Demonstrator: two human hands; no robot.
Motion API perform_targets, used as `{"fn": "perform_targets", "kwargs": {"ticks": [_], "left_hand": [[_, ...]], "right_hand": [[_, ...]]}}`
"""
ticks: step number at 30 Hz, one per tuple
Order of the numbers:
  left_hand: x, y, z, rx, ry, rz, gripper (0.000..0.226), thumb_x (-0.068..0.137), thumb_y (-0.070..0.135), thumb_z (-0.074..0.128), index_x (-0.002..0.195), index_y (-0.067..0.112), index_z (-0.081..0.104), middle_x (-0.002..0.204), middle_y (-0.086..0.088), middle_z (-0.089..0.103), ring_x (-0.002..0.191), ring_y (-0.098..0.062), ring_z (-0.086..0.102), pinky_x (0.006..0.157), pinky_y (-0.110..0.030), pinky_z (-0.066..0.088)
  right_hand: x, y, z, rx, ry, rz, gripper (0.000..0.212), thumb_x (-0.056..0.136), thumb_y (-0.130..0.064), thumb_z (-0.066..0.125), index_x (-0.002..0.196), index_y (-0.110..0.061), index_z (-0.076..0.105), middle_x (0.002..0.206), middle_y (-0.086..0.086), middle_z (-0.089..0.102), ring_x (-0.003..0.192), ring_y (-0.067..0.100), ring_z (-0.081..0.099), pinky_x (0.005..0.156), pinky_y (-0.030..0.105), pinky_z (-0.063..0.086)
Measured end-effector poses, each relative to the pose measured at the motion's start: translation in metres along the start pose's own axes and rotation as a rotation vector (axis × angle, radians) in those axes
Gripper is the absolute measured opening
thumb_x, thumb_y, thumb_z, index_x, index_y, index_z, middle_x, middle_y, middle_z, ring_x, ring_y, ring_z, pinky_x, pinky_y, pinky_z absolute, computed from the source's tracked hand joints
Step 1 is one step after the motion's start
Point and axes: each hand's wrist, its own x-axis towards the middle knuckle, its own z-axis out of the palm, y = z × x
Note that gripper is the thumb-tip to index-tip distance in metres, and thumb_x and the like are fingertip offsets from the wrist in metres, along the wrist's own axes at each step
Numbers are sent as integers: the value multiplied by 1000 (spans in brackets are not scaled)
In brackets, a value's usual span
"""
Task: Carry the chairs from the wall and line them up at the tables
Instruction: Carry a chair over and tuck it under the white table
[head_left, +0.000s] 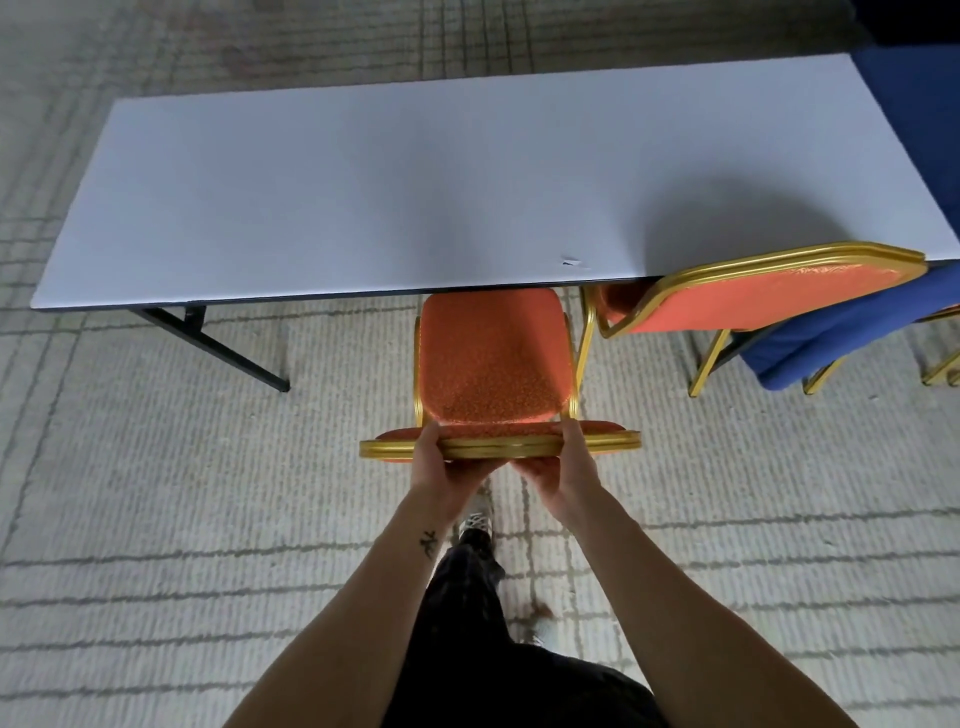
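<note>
Head cam looking down, both hands gripping the top of the orange chair (491, 364) backrest, left hand (441, 460) and right hand (558, 462) thumbs over the gold rim, fingers curled underneath, seat partly under the white table (363, 197), second chair (769, 299) just to the right

A pale ribbed carpet (156, 493) crossed by thin grey lines covers the floor, turning duller and brownish beyond the far edge of the long white table (363, 197). A black folding leg (218, 348) stands under its left end. Blue cloth (914, 130) hangs past its right end. Soft light leaves a round shadow (727, 223) near the table's front right corner
</note>
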Motion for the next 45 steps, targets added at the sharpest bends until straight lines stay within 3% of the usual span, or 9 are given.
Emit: {"fn": "perform_targets", "kwargs": {"ticks": [6, 15, 20, 27, 30, 34, 37, 42, 45], "left_hand": [[30, 28, 33, -32, -34, 0, 51, 96, 22, 52, 138, -7, 50, 132, -37, 58, 120, -55, 57, 97, -73, 46], [74, 65, 86, -68, -62, -13, 47, 91, 13, 53, 135, -6, 48, 134, -37, 55, 122, -54, 55, 100, -73, 44], [93, 80, 117, -67, -69, -8, 34, 95, 12, 46, 124, -6, 51, 127, -34, 57, 119, -51, 56, 103, -71, 43], [120, 94, 139, -72, -69, -5, 46, 89, 9, 52, 132, -5, 50, 128, -37, 58, 118, -56, 56, 100, -72, 45], [129, 99, 149, -49, -71, -11, 54, 76, 8, 66, 127, -4, 54, 121, -34, 64, 118, -55, 57, 101, -68, 47], [144, 104, 161, -31, -88, -24, 48, 81, 12, 64, 125, -5, 56, 112, -36, 69, 119, -55, 58, 103, -65, 47], [156, 109, 170, -63, -77, -48, 47, 85, 11, 61, 129, -6, 54, 122, -37, 64, 118, -56, 57, 101, -68, 47], [168, 104, 179, -67, -43, -43, 48, 89, 15, 59, 132, -6, 53, 130, -33, 61, 118, -54, 59, 100, -68, 48], [167, 103, 178, -65, -38, -38, 48, 90, 14, 60, 133, -5, 52, 131, -33, 60, 117, -54, 59, 99, -69, 48]], "right_hand": [[29, -26, 30, -36, -9, -13, 26, 102, -24, 55, 116, -2, 58, 112, 23, 67, 111, 38, 68, 100, 53, 54], [78, -71, 75, -52, -10, -13, 22, 99, -19, 56, 113, -2, 55, 114, 25, 63, 110, 41, 67, 101, 55, 53], [101, -94, 95, -76, -15, -23, 18, 99, -20, 55, 107, -4, 54, 100, 20, 61, 90, 35, 68, 101, 54, 53], [123, -118, 114, -81, -36, -28, 22, 95, -15, 55, 113, -2, 54, 103, 21, 61, 99, 38, 66, 94, 53, 57], [132, -129, 121, -93, -43, -37, 25, 95, -16, 56, 116, -1, 56, 103, 21, 63, 96, 37, 68, 92, 51, 59], [148, -141, 131, -70, -40, -42, 26, 95, -15, 57, 118, -3, 58, 110, 23, 66, 102, 39, 69, 92, 52, 59], [161, -151, 135, -61, -23, -43, 26, 94, -13, 57, 117, -1, 57, 108, 23, 66, 106, 41, 69, 92, 55, 58], [171, -160, 133, -67, -12, -45, 25, 94, -13, 57, 117, -3, 55, 101, 21, 64, 95, 39, 69, 83, 50, 62], [171, -162, 131, -56, -32, -47, 27, 94, -13, 56, 118, -3, 56, 104, 21, 64, 98, 39, 69, 86, 52, 60]]}}
